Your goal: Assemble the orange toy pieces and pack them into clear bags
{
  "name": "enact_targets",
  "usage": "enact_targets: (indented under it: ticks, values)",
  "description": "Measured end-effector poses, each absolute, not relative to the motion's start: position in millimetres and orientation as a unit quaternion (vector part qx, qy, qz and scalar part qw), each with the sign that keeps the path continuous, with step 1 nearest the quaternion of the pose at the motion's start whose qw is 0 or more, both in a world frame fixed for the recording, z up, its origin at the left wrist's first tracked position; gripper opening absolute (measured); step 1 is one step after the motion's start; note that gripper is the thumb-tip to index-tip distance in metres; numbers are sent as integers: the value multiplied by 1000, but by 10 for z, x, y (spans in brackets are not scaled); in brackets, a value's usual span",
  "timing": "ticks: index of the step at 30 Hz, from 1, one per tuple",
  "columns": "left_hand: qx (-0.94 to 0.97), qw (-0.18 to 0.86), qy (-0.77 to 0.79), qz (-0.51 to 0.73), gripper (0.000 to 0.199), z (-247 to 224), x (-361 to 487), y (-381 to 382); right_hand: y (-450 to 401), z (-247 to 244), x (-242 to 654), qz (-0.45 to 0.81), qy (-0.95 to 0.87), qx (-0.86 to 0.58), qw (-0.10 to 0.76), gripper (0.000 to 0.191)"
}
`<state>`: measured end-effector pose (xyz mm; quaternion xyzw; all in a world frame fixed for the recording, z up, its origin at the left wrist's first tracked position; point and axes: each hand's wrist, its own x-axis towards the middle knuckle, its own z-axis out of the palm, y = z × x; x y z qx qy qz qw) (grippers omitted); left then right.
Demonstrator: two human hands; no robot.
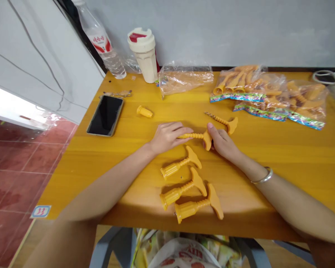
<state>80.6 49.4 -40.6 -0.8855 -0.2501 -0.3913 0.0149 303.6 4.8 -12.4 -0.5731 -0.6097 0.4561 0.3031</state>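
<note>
Head: wooden table (290, 158), tiled floor (19, 160).

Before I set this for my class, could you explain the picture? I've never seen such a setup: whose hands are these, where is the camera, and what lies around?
There is no machine here. One camera, worn on the person's head, looks forward and down at their own bare hands.

The left hand and right hand hold a yellow plastic T-handled corkscrew between them; the right grips its handle, while the left fingers hide its other end.

On the yellow wooden table, three similar yellow corkscrews lie nearer the body. Beyond the hands are a yellow corkscrew with a bare metal spiral, a small yellow plastic sleeve, a black-screened phone, a clear plastic bottle, a cream lidded cup and clear bags of yellow parts.
</note>
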Motion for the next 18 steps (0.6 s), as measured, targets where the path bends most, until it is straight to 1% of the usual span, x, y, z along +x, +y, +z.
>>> enact_targets:
  ticks: [4,6,8,10,14,18]
  values:
    - [-888,-2,-253,-384,27,-394,797,503,51,-173,3037,459,-613,-559,317,74]
    - [-886,-14,-264,-380,26,-377,795,504,61,-202,3039,437,-620,-553,346,65]
    - [-883,-16,-275,-380,26,-361,794,506,74,-234,3044,405,-628,-541,386,52]
    - [-883,-5,-282,-374,27,-351,793,510,88,-264,3052,372,-646,-530,403,47]
    - [-887,10,-292,-357,26,-347,793,511,100,-289,3068,325,-702,-528,349,39]
    - [-885,-13,-307,-349,24,-343,791,504,101,-293,3075,306,-722,-532,319,40]
